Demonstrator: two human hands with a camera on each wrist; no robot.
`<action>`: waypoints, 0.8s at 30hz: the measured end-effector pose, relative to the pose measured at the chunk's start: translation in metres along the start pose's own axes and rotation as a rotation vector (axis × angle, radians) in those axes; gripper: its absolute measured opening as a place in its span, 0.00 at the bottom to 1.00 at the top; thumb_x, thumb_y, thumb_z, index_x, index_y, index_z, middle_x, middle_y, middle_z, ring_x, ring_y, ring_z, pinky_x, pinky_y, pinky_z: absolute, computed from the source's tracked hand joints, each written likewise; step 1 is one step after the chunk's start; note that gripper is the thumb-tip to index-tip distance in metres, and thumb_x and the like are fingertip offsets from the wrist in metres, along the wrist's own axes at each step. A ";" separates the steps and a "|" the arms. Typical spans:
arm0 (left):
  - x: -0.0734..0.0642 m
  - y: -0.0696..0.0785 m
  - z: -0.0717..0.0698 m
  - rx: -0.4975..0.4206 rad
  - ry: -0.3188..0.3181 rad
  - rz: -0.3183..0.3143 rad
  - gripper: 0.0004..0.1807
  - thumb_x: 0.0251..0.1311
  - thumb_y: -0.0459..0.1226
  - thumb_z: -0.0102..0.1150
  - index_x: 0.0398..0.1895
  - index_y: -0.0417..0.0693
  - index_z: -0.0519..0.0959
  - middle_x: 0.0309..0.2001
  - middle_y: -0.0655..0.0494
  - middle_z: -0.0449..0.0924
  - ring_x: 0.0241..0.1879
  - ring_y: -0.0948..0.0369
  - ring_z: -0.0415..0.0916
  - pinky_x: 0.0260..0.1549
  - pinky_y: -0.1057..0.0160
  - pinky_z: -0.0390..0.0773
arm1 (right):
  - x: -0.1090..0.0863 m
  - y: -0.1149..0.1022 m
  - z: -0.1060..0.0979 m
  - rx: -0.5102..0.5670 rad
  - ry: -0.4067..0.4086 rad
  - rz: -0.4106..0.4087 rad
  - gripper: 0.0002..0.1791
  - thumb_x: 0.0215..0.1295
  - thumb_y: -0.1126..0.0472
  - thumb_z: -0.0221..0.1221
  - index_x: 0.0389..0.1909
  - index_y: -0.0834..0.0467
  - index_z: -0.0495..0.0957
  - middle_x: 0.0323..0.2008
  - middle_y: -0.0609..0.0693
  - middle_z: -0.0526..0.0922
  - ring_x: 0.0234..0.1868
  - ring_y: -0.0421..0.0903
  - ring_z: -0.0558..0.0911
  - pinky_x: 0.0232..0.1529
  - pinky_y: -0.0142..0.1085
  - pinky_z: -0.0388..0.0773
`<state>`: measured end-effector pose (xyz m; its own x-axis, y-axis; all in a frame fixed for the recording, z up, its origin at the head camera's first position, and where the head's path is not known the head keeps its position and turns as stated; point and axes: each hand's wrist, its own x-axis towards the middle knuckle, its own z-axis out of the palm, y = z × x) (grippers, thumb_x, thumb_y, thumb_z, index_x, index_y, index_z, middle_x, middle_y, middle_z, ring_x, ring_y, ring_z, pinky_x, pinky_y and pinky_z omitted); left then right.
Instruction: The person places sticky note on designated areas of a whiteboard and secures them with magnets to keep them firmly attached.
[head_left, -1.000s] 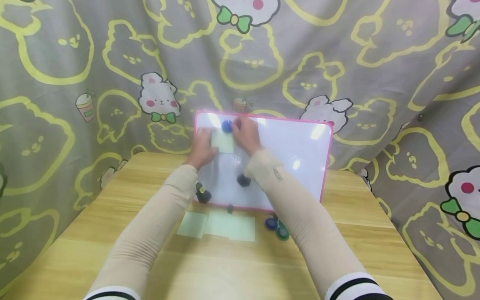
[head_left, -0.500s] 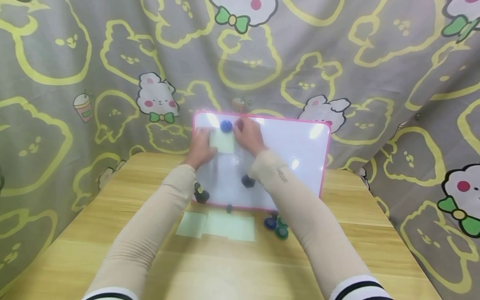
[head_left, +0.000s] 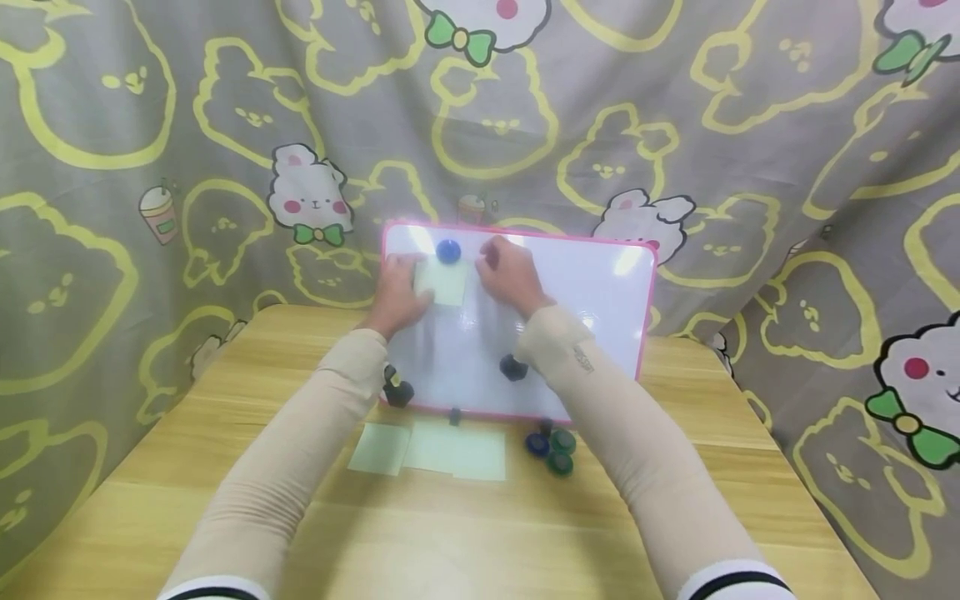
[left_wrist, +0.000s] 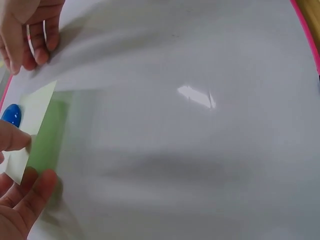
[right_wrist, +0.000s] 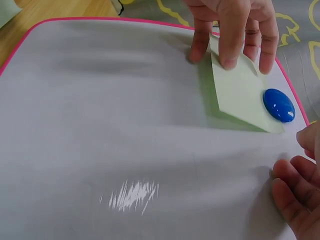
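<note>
One blue magnet (head_left: 448, 251) is pinning our green note (head_left: 446, 285) to the whiteboard (head_left: 457, 358). We are pinching its edge with our left grip (head_left: 397, 293), likely steadying it; our right grip (head_left: 513, 272) is hovering empty, loosely curled.

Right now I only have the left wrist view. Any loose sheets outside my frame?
Observer: Yes. Head view shows pale green sheets on the table, in front of the whiteboard.

Operator: Copy. Any discs out there too?

Observer: A blue disc lies on the table, just right of those sheets.

Operator: Only blue?

Observer: No, two green discs sit close beside it.
</note>
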<state>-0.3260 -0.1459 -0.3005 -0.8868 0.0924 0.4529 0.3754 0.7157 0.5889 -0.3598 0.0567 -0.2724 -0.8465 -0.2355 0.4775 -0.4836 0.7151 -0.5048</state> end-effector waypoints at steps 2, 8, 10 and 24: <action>0.000 0.001 0.000 -0.001 -0.003 -0.003 0.32 0.54 0.33 0.60 0.64 0.33 0.66 0.57 0.34 0.63 0.55 0.44 0.64 0.59 0.45 0.65 | -0.002 0.002 -0.004 0.005 -0.011 0.008 0.12 0.67 0.59 0.56 0.47 0.61 0.76 0.39 0.54 0.80 0.42 0.49 0.78 0.48 0.39 0.76; 0.000 0.001 -0.002 0.005 -0.023 -0.007 0.33 0.55 0.35 0.61 0.65 0.34 0.66 0.57 0.35 0.64 0.54 0.44 0.64 0.56 0.45 0.67 | -0.010 0.006 -0.015 -0.021 -0.031 0.012 0.13 0.67 0.60 0.56 0.48 0.62 0.76 0.39 0.55 0.79 0.42 0.50 0.77 0.48 0.41 0.76; -0.001 0.001 -0.003 0.006 -0.028 -0.004 0.33 0.56 0.35 0.61 0.65 0.34 0.65 0.57 0.35 0.64 0.54 0.44 0.64 0.57 0.45 0.66 | -0.013 0.008 -0.019 -0.033 -0.036 0.016 0.13 0.67 0.60 0.55 0.48 0.61 0.75 0.38 0.54 0.79 0.42 0.49 0.77 0.47 0.41 0.76; -0.007 -0.004 -0.005 -0.026 -0.025 0.063 0.34 0.57 0.38 0.60 0.66 0.33 0.64 0.58 0.36 0.68 0.56 0.44 0.64 0.61 0.45 0.62 | -0.034 0.029 -0.039 -0.038 -0.070 0.027 0.15 0.69 0.57 0.53 0.51 0.61 0.74 0.43 0.55 0.79 0.46 0.51 0.77 0.50 0.45 0.76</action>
<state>-0.3199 -0.1528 -0.3029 -0.8676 0.1537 0.4729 0.4370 0.6896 0.5776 -0.3364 0.1115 -0.2752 -0.8733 -0.2600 0.4120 -0.4527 0.7457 -0.4889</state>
